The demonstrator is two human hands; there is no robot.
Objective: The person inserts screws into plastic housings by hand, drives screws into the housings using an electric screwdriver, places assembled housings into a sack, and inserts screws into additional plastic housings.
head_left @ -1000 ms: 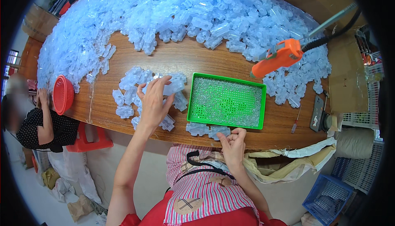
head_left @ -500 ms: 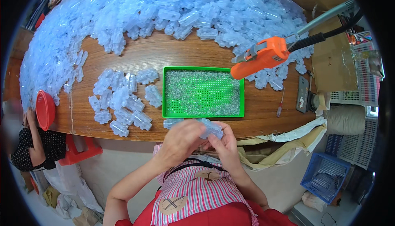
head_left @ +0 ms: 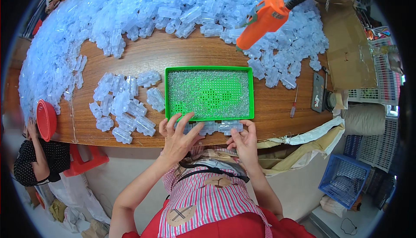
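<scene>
A short row of clear plastic casings [head_left: 209, 128] lies along the near side of a green tray [head_left: 208, 119]. My right hand [head_left: 244, 146] grips the rightmost casing [head_left: 229, 126] at its right end, thumb on the near side and index finger on the far side. My left hand [head_left: 177, 140] is open, its fingers spread at the tray's near left corner. It partly covers the left end of the row. Many small silvery screws [head_left: 182, 84] lie in the tray, thickest along its sides.
A loose group of casings [head_left: 125, 108] sits left of the tray, and a huge heap [head_left: 143, 8] fills the far table. An orange electric screwdriver [head_left: 264, 21] hangs at upper right. A thin screwdriver [head_left: 294, 103] and a phone [head_left: 318, 91] lie right. Another person [head_left: 41, 158] is beside a red basket [head_left: 46, 120].
The casing in my right hand came down into the row by the tray. My left hand moved off it and spread its fingers. In view, the orange screwdriver shifted up and left.
</scene>
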